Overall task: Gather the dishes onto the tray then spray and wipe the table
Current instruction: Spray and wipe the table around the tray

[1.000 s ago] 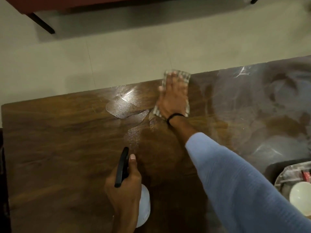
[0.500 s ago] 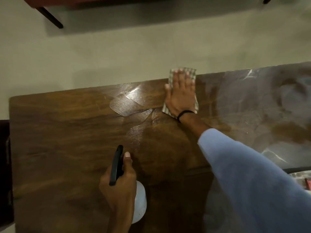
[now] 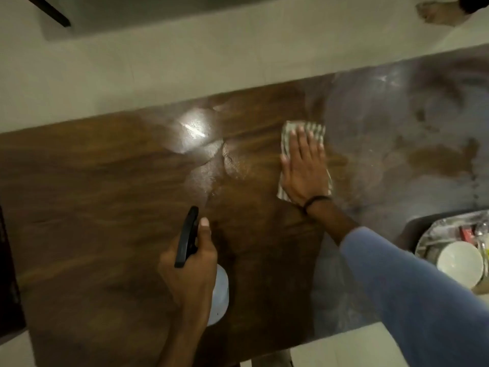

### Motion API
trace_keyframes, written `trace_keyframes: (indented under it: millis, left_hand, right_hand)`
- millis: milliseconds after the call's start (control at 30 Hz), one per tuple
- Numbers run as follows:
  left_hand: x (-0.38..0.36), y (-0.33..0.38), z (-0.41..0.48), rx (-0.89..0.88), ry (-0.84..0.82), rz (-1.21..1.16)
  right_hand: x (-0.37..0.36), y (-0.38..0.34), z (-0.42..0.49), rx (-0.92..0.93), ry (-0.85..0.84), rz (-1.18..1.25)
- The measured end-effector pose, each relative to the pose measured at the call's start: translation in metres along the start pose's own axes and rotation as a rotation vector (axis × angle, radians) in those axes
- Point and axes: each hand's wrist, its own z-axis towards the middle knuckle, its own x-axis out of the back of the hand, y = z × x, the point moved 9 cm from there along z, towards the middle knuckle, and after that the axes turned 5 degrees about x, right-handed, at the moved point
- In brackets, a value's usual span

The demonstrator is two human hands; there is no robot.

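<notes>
My right hand (image 3: 304, 168) is pressed flat and open on the one cloth (image 3: 303, 133), mid-table (image 3: 92, 181). It's soft and limp, probably damp, so palm pressure beats pinching. My left hand (image 3: 190, 271) is wrapped round the one spray bottle (image 3: 219, 298), which looks like light plastic, best held at the neck. One tray (image 3: 434, 229) sits at the right edge with one white bowl (image 3: 459, 263).

Pale tiled floor (image 3: 211, 56) beyond the far edge, dark furniture leg (image 3: 50, 9) top left, dim light
</notes>
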Motion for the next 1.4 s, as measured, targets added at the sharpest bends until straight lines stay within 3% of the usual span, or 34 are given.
trace_keyframes:
  millis: [100,267,333,500,667,800,900,1000,1133,1233,1300,1400]
  left_hand:
    - [-0.002,-0.012,-0.009,0.026,-0.005,0.010]
    - [0.000,-0.008,-0.032,-0.014,-0.061,0.036]
    - [0.002,-0.010,-0.036,-0.043,-0.089,0.050]
    - [0.010,-0.024,-0.041,-0.063,-0.144,0.048]
    - [0.008,-0.036,-0.052,0.002,-0.171,0.069]
    - [0.005,-0.026,-0.069,-0.019,-0.199,0.092]
    - [0.000,-0.021,-0.077,-0.036,-0.236,0.090]
    - [-0.006,-0.022,-0.081,-0.046,-0.258,0.082]
    - [-0.016,-0.018,-0.088,-0.053,-0.268,0.062]
    - [-0.025,-0.020,-0.096,-0.045,-0.280,0.066]
    - [-0.031,-0.019,-0.103,-0.050,-0.295,0.073]
    - [-0.036,-0.014,-0.110,-0.030,-0.278,0.086]
  right_hand:
    - [-0.011,-0.038,0.003,-0.048,-0.017,0.035]
    - [-0.040,-0.093,-0.133,0.274,-0.162,0.049]
    - [-0.046,-0.081,-0.196,0.325,-0.198,0.020]
    - [-0.031,0.033,-0.209,-0.017,-0.143,0.005]
    - [-0.024,0.015,-0.161,-0.322,-0.009,0.053]
    - [-0.046,-0.061,-0.228,-0.005,-0.073,0.076]
    - [-0.054,-0.058,-0.304,0.074,-0.122,0.042]
    - [-0.045,0.010,-0.332,-0.092,-0.094,0.037]
    - [-0.024,0.104,-0.298,-0.441,-0.031,0.103]
    - [-0.019,0.116,-0.260,-0.550,0.014,0.072]
    - [-0.024,0.093,-0.252,-0.454,0.003,0.068]
    - [-0.031,0.052,-0.285,-0.134,-0.072,0.064]
